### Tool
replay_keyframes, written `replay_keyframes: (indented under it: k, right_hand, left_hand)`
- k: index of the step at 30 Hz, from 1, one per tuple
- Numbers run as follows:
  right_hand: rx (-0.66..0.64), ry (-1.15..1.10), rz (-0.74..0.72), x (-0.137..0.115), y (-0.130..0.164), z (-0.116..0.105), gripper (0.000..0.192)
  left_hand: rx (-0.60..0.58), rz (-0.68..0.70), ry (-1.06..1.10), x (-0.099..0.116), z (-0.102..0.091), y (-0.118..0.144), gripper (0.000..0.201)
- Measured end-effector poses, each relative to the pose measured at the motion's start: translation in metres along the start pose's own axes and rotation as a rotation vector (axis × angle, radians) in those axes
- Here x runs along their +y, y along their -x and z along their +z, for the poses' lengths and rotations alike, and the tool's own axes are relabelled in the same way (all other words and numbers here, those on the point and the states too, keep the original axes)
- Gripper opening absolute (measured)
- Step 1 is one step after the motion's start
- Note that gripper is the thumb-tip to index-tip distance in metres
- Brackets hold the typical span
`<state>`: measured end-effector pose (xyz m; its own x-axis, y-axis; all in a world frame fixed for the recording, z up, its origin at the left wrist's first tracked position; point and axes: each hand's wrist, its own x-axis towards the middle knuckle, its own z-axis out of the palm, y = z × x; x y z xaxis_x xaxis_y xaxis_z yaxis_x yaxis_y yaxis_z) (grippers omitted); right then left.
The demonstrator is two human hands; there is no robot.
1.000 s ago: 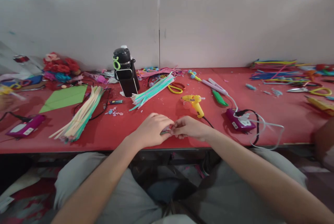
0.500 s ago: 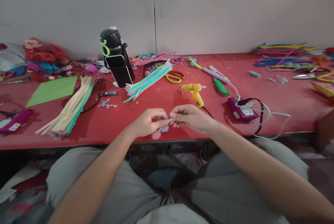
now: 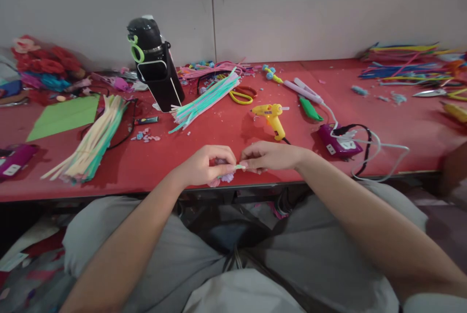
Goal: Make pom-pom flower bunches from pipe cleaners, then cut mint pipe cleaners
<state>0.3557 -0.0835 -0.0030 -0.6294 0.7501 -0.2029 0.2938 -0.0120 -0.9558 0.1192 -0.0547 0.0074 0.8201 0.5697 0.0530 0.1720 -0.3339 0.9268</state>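
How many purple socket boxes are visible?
2: one socket box right of the yellow glue gun, a second box at the left edge, partly cut off.

Over the near edge of the red worktop [image 3: 222,133], the left hand [image 3: 207,166] pinches a thin pale green stem [image 3: 239,167], pink and lilac pieces [image 3: 226,177] showing below its fingers. The right hand [image 3: 269,156] has its fingertips at the stem's other end. Beyond the right hand lies a yellow glue gun [image 3: 274,121]; to its right, a purple power block [image 3: 339,143]. A turquoise-and-pink bundle [image 3: 207,100] and black bottle [image 3: 160,82] are beyond the left hand.
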Motion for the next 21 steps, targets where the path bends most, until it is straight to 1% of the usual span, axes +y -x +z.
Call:
replay_keyframes:
  k: [2, 3, 4, 5, 7, 9, 11, 12, 13, 15, 17, 19, 21]
  right_hand:
    - [-0.031, 0.061, -0.015, 0.0, -0.005, 0.0, 0.025]
    - [-0.026, 0.119, -0.024, -0.001, -0.007, 0.001, 0.022]
    - [-0.002, 0.197, -0.03, -0.003, -0.009, 0.002, 0.02]
    - [0.048, 0.287, -0.03, -0.007, -0.01, 0.004, 0.018]
    - [0.218, 0.465, -0.005, -0.018, -0.01, 0.011, 0.018]
    - [0.431, 0.586, 0.027, -0.029, -0.007, 0.02, 0.017]
    - [0.556, 0.626, 0.014, -0.036, -0.003, 0.031, 0.017]
    - [0.592, 0.626, -0.009, -0.038, -0.001, 0.036, 0.016]
    - [0.618, 0.612, -0.045, -0.037, 0.001, 0.041, 0.014]
    - [0.661, 0.548, -0.139, -0.033, 0.004, 0.047, 0.013]
    - [0.681, 0.43, -0.225, -0.026, 0.006, 0.049, 0.014]
    - [0.651, 0.279, -0.26, -0.021, 0.006, 0.048, 0.016]
    - [0.578, 0.166, -0.265, -0.017, 0.007, 0.043, 0.017]
  left_hand:
    - [-0.035, 0.038, -0.102, 0.001, 0.003, -0.001, 0.014]
    - [-0.046, 0.058, -0.173, 0.002, 0.005, -0.002, 0.014]
    - [-0.049, 0.065, -0.246, 0.004, 0.007, -0.003, 0.014]
    - [-0.039, 0.055, -0.311, 0.005, 0.009, -0.004, 0.014]
    - [-0.002, -0.038, -0.362, 0.009, 0.013, -0.005, 0.014]
    - [0.047, -0.202, -0.287, 0.012, 0.015, -0.005, 0.015]
    - [0.114, -0.318, -0.168, 0.014, 0.015, -0.005, 0.017]
    - [0.155, -0.333, -0.117, 0.015, 0.014, -0.006, 0.017]
    - [0.204, -0.321, -0.077, 0.015, 0.013, -0.006, 0.017]
    - [0.3, -0.259, -0.017, 0.015, 0.011, -0.007, 0.016]
    - [0.366, -0.195, 0.034, 0.013, 0.008, -0.006, 0.017]
    - [0.366, -0.124, 0.087, 0.011, 0.007, -0.005, 0.019]
    - [0.308, -0.044, 0.153, 0.01, 0.005, -0.003, 0.02]
